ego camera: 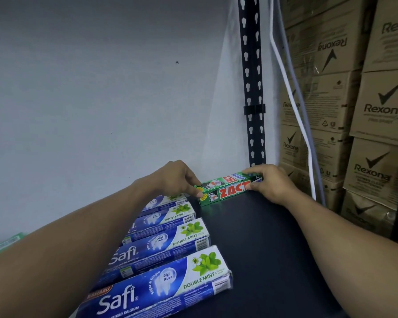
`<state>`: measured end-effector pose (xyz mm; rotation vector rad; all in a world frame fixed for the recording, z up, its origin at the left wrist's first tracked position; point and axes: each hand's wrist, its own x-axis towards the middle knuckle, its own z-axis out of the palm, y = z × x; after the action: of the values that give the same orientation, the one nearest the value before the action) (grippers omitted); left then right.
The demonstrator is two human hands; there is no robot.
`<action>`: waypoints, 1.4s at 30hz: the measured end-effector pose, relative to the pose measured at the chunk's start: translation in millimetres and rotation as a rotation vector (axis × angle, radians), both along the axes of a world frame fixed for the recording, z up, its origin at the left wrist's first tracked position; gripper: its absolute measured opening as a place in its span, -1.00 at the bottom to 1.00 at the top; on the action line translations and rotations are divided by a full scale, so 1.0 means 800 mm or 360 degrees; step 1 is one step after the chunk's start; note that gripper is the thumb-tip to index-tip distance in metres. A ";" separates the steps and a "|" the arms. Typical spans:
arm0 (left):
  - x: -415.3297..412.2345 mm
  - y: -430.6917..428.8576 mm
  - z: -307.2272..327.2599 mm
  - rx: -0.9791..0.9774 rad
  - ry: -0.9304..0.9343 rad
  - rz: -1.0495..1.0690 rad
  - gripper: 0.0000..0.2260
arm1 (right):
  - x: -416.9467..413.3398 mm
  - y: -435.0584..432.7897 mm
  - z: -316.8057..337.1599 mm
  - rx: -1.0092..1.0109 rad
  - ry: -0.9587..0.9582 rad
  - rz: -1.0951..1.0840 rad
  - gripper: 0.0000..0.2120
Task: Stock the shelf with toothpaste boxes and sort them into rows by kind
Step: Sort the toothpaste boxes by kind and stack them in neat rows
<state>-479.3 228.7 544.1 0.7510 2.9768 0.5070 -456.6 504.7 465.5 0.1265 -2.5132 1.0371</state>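
We are holding the green Zact box (229, 188) at the back of the dark shelf (257, 237), against the wall (101, 99) and just left of the slotted upright (253, 88). Our left hand (177, 177) is pinching its left end; our right hand (270, 180) is clamping its right end. Left of the Zact box, blue Safi boxes (161, 244) are lying in a row.
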 end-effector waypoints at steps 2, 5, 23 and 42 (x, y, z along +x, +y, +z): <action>0.001 0.000 -0.002 0.0011 0.0004 0.0010 -0.73 | 0.001 0.000 0.000 -0.0001 -0.0012 0.0000 -0.55; 0.002 0.000 -0.004 0.0032 0.0001 0.0029 -0.74 | 0.002 0.000 0.001 0.0012 -0.0005 -0.0003 -0.55; 0.119 -0.084 0.049 -0.0244 0.0425 0.0061 -0.63 | 0.077 -0.070 0.038 0.0212 0.0378 0.0083 -0.56; 0.436 -0.349 -0.085 0.0437 0.1218 0.1026 -0.71 | 0.232 -0.447 0.113 0.0961 0.0098 0.1248 -0.46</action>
<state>-130.4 -50.2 476.2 -0.1041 3.9215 0.8084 -271.1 146.9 555.8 1.3687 -2.6662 0.4344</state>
